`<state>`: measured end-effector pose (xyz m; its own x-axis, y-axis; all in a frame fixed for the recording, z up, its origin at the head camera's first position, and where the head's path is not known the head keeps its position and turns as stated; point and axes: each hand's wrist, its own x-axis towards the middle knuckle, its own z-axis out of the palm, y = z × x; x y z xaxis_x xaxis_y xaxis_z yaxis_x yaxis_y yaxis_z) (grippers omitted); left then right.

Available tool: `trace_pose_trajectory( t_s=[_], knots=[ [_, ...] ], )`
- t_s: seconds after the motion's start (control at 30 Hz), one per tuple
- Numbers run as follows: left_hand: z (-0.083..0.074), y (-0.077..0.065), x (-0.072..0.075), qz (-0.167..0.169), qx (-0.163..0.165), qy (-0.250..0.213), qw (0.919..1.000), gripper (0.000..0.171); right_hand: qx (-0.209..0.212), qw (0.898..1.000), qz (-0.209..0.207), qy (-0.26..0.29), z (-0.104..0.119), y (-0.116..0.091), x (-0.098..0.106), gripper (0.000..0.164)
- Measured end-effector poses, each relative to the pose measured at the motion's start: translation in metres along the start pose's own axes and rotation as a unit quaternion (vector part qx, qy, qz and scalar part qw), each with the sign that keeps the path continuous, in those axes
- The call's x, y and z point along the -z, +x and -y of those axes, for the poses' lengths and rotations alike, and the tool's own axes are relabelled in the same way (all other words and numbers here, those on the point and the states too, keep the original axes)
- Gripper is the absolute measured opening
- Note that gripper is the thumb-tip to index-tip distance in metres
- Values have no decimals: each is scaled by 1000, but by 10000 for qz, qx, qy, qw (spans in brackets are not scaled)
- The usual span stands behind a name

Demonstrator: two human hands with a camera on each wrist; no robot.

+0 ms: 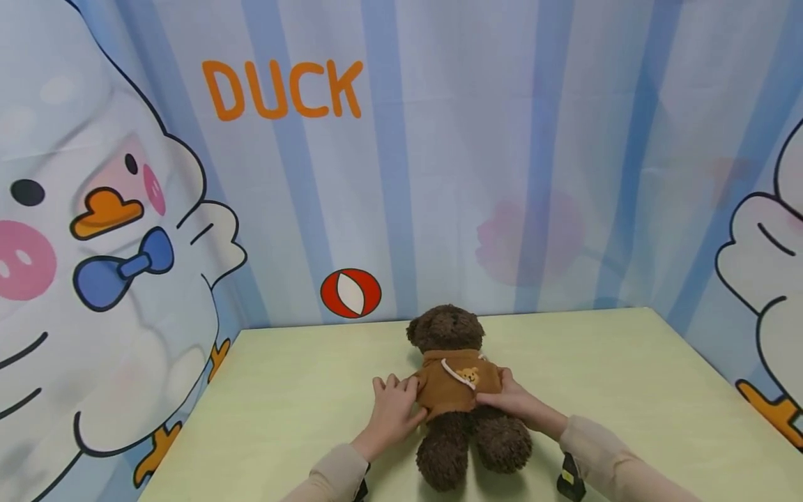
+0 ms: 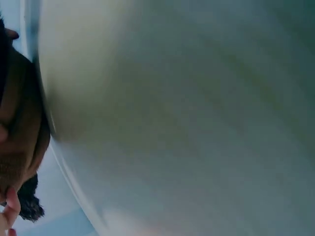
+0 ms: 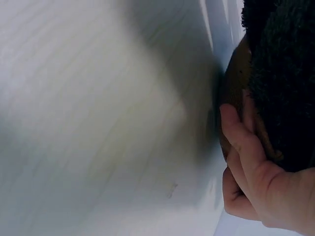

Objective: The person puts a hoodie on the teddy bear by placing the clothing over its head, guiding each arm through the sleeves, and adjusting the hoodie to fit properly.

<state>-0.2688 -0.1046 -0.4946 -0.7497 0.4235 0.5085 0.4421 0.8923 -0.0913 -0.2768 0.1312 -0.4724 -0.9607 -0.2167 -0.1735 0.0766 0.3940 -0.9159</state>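
Observation:
A brown plush teddy bear (image 1: pixel 452 387) in an orange-brown hoodie lies face up on the table, its head away from me. The hoodie has a white drawstring and a small bear print. My left hand (image 1: pixel 392 413) holds the bear's side at the left sleeve, thumb near the hem. On the other side my right hand (image 1: pixel 519 403) grips the hoodie, thumb across its front. In the right wrist view the fingers (image 3: pixel 246 142) reach around the hoodie beside a dark furry leg (image 3: pixel 290 88). The left wrist view catches only the hoodie (image 2: pixel 24 118) and some fingertips at its edge.
The pale yellow table (image 1: pixel 301 390) ends at a striped blue-and-white curtain (image 1: pixel 439 160) with duck pictures and the word DUCK. A red and white ball picture (image 1: pixel 351 293) appears low on it. A dark device (image 1: pixel 571 480) is under my right wrist.

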Motion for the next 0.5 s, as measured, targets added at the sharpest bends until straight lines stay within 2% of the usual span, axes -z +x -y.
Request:
trace_pose_trajectory(
  t_s=[0.1, 0.23, 0.33, 0.47, 0.5],
  knots=[
    [-6, 2, 1, -322, 9, 348, 9989, 28, 9, 9999, -67, -105, 1, -1, -3, 79],
    [-11, 11, 5, -369, 42, 274, 9989, 25, -19, 9995, -181, -250, 2, 0, -5, 78],
    [-14, 18, 8, -429, -76, 360, 9984, 24, 282, 9993, 190, -171, 1, 0, -2, 64],
    [-15, 21, 9, -1044, -445, 448, 9925, 17, 627, 9917, 1017, 475, 5, -6, 3, 43],
    [-15, 21, 8, -1179, -518, 409, 9908, 14, 570, 9898, 1147, 632, 8, -10, 3, 43]
  ],
)
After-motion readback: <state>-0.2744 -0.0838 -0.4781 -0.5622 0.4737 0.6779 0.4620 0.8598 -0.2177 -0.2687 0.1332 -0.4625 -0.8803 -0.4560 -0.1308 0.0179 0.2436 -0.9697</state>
